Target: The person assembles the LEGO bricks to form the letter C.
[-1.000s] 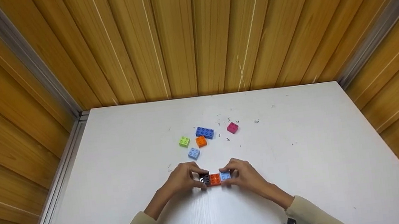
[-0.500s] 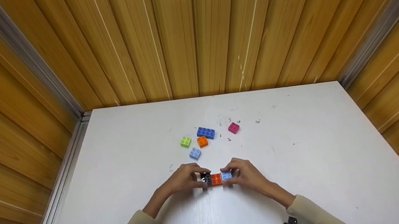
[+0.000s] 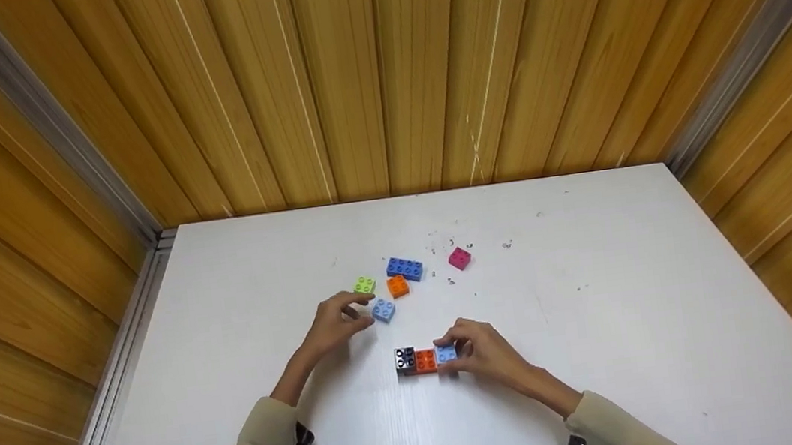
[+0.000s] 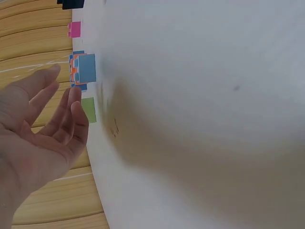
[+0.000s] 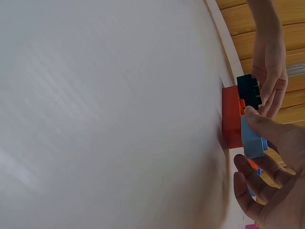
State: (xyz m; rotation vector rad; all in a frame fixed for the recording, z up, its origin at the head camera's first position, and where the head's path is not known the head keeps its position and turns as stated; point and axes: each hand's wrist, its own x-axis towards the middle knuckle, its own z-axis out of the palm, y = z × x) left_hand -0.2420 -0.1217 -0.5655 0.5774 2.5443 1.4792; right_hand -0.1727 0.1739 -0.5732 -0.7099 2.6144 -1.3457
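Note:
My right hand (image 3: 484, 351) pinches a light blue building brick (image 5: 251, 137) between thumb and finger. That brick sits on the right end of a longer red brick (image 5: 231, 117), whose bare studs show in the middle. A black brick (image 3: 404, 358) is mounted on its left end. My left hand (image 3: 333, 325) reaches toward a second, loose light blue brick (image 3: 383, 310), its thumb and forefinger apart at the brick's left side. In the left wrist view the same loose brick (image 4: 87, 68) appears just beyond the left fingertips, with nothing in the hand.
Beyond the left hand lie a lime green brick (image 3: 364, 284), an orange brick (image 3: 398, 286) and a longer blue brick (image 3: 405, 268). A magenta brick (image 3: 459, 258) stands off to the right. Wood-patterned walls (image 3: 378, 73) border the white table (image 3: 604, 318).
My left hand has let go of the black brick's end and moved forward and left to the loose light blue brick. The right hand keeps its grip on the joined bricks.

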